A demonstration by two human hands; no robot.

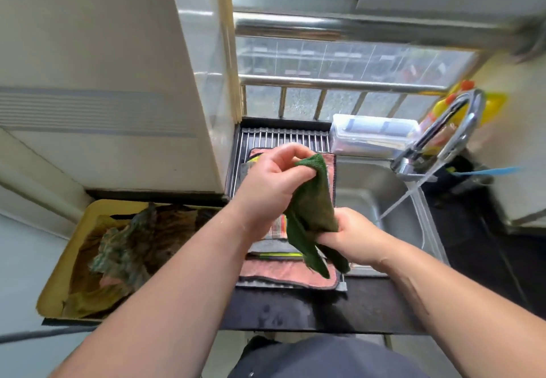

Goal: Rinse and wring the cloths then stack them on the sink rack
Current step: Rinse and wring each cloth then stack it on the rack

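Sink rack (283, 138) sits left of the sink (369, 188), with folded cloths stacked on it and a pink cloth (280, 277) at the bottom. The green cloth (313, 200) is dark, fuzzy and bunched, held above the stack with its tails dangling. Left hand (271, 179) pinches its far top corner, right hand (354, 233) grips its near lower part.

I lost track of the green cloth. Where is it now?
Centre of the head view: the green cloth hangs between the left hand and right hand, over the cloths stacked on the rack.
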